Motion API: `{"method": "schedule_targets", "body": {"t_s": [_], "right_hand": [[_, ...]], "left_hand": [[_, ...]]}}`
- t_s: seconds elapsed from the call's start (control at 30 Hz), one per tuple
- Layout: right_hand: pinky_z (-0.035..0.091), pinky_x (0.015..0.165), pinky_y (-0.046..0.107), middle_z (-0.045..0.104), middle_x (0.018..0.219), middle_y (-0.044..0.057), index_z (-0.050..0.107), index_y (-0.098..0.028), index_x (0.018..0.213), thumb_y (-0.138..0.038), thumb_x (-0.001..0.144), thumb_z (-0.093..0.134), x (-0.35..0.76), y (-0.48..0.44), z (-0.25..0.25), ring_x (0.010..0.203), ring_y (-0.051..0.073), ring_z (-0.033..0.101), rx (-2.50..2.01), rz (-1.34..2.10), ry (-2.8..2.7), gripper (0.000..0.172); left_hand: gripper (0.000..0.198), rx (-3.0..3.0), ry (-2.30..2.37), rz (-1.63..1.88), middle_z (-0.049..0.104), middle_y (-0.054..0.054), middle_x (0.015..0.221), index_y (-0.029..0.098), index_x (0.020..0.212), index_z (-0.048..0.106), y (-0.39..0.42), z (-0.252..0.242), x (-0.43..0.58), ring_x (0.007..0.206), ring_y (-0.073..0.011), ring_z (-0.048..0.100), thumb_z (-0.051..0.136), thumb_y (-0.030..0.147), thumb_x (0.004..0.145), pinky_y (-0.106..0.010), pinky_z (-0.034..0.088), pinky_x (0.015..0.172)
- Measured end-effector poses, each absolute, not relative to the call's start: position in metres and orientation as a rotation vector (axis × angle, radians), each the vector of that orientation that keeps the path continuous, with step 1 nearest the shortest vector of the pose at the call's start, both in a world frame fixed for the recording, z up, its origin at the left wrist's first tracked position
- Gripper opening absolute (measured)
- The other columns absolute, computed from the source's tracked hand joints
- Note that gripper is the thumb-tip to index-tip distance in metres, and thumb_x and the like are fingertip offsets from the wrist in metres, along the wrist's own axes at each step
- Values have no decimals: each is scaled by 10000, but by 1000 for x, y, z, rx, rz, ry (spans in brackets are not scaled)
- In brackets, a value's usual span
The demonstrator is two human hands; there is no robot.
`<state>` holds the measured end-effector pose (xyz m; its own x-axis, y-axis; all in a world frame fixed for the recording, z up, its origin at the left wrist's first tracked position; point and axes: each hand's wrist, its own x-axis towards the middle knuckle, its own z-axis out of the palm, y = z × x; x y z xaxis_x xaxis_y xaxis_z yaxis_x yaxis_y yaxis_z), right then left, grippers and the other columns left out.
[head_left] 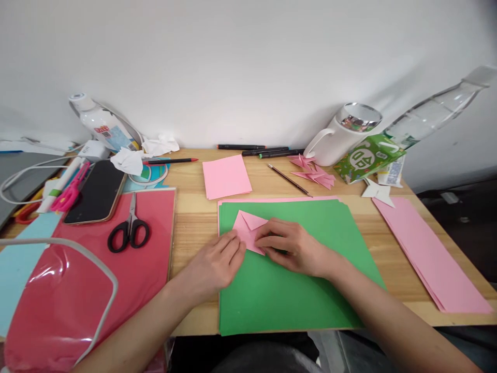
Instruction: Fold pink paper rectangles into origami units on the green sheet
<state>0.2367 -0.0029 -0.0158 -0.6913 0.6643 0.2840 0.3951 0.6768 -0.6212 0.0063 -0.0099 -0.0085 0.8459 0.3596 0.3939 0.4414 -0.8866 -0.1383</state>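
A square of pink origami paper point(247, 228) lies on the green paper stack point(303, 300), with a flap folded in along its upper right side. My left hand point(217, 261) holds its lower left edge, fingers close together and pressed down on it. At the right corner, my right hand point(291, 243) pinches the paper between thumb and fingers. My hands partly cover the paper's edges, so its full outline is hidden.
Pink squares point(227, 176) lie behind the green stack, near a pencil point(289, 180) and folded pink pieces point(314, 175). Scissors point(130, 228) rest on a red packet point(135, 274) at left. A white mug point(336, 137) stands back right; pink strips point(430, 256) lie right.
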Motion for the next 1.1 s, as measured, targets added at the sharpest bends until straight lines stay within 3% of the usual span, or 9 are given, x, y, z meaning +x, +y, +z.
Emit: {"method": "schedule_targets", "body": {"t_s": [0.13, 0.23, 0.37, 0.73, 1.1], "right_hand": [[520, 807, 316, 635, 1024, 94, 620, -186, 971, -73, 816, 556, 240, -2, -8, 944, 177, 604, -780, 858, -2382, 202], [518, 832, 333, 627, 1057, 100, 620, -188, 951, -177, 799, 651, 241, -1, -6, 979, 193, 598, -780, 940, -2381, 155], [523, 791, 325, 627, 1008, 97, 629, -185, 864, -215, 850, 607, 236, -2, -11, 924, 181, 608, -829, 941, -2283, 39], [430, 509, 221, 618, 758, 36, 595, -172, 786, -196, 867, 547, 217, 2, -21, 581, 104, 519, -1225, 882, -2005, 97], [481, 485, 218, 573, 873, 61, 598, -175, 754, -201, 833, 586, 217, 1, -25, 561, 83, 508, -1259, 799, -1973, 84]], "left_hand": [[347, -2870, -727, -675, 696, -146, 917, 41, 997, 608, -8, -11, 4, 1000, -219, 645, 267, 82, 946, -309, 559, 837], [319, -2907, -751, -715, 691, -148, 905, 42, 1009, 598, -7, -13, 3, 1015, -230, 641, 289, 83, 941, -322, 567, 831], [301, -2944, -757, -656, 685, -158, 920, 36, 1033, 592, -8, -13, 3, 1041, -240, 629, 312, 70, 927, -344, 567, 836], [259, -2957, -911, -665, 667, -171, 973, 35, 1053, 599, -19, -12, 7, 932, -255, 602, 397, 77, 897, -417, 525, 829], [336, -2842, -813, -382, 635, -184, 1122, 40, 1081, 592, -21, -14, 7, 950, -245, 576, 321, 39, 882, -396, 463, 836]]}}
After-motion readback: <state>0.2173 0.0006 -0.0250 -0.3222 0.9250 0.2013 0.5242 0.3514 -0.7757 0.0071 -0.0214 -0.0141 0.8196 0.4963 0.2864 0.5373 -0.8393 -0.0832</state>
